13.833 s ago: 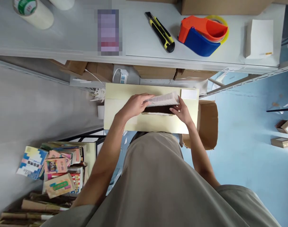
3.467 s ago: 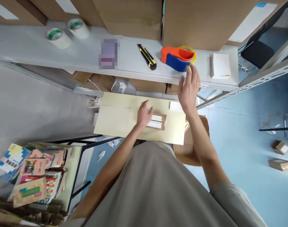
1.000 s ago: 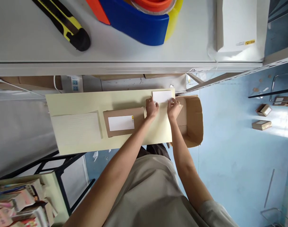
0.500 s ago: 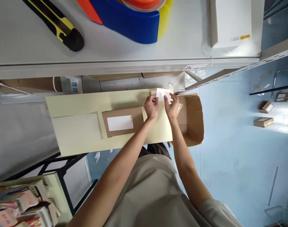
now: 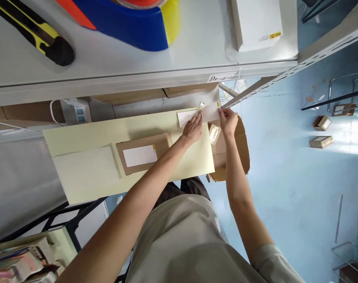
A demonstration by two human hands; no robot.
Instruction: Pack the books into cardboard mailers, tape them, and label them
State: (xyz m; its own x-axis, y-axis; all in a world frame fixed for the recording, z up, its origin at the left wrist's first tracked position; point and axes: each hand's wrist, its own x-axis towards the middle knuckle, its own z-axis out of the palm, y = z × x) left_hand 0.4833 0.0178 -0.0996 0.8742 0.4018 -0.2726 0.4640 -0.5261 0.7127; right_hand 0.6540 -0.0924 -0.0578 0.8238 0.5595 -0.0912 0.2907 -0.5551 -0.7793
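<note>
1. We see from one head-worn camera, looking steeply down past our chest.
2. The pale board lies near below, our left hand mid-frame; the shelf far; blue floor right.

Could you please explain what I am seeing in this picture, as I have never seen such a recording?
There is no machine here: a person works with two bare hands, filmed by one camera worn on the head and looking down. The left hand rests flat on a white paper sheet lying on the pale yellow board. The right hand pinches a white paper label at the board's far corner. Also on the board lie a flat brown cardboard parcel with a white label and a white ribbed sheet. Beside it stands an open brown cardboard box. The white shelf above carries a yellow-and-black utility knife, a blue-and-orange tape dispenser and a white box.
</note>
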